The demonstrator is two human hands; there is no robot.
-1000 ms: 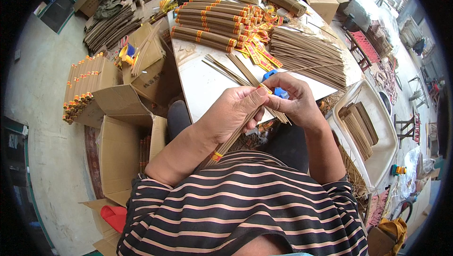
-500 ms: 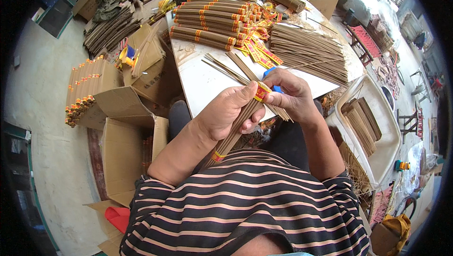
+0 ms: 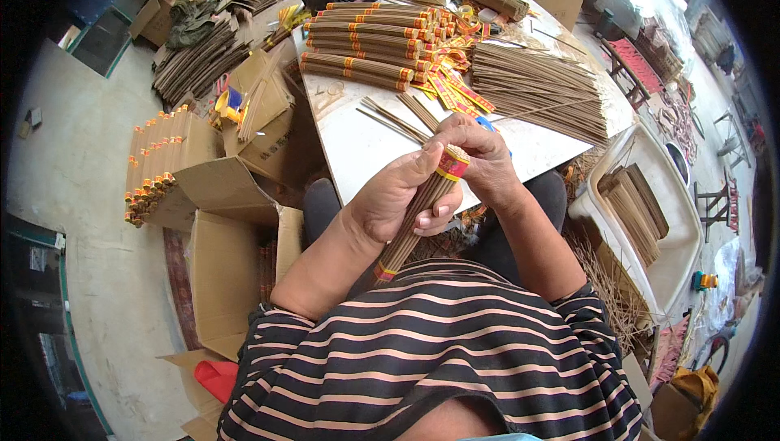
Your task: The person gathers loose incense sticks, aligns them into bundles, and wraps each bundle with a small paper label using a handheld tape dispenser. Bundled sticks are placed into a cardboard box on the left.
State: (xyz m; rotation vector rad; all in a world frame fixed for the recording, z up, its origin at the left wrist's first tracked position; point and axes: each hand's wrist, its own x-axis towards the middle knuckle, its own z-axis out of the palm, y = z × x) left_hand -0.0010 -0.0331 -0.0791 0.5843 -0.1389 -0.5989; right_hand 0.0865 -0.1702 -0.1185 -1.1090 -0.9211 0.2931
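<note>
The left hand (image 3: 398,197) is wrapped around a thin brown bundle of incense sticks (image 3: 414,217), fingers curled shut on its middle; the bundle slants from a red-and-yellow paper band (image 3: 452,163) at its upper end down to a second small orange band near the striped shirt (image 3: 422,351). The right hand (image 3: 479,160) is closed over the upper end, fingers pressed on the banded tip, with something blue just showing behind it.

Both hands hover just above the near edge of the white desk (image 3: 357,144). A few loose brown sticks (image 3: 398,116) lie on it just beyond the hands. Farther back sits a stack of finished bundles with orange-and-red bands (image 3: 366,43), beside a scatter of long red-and-yellow paper labels (image 3: 451,87). To the right spreads a broad heap of loose sticks (image 3: 536,91).

On the floor to the left stand open brown cardboard boxes (image 3: 219,262), with a row of orange-tipped packed bundles (image 3: 154,165) leaning beside them. A white tub holding sticks (image 3: 650,230) stands to the right.
</note>
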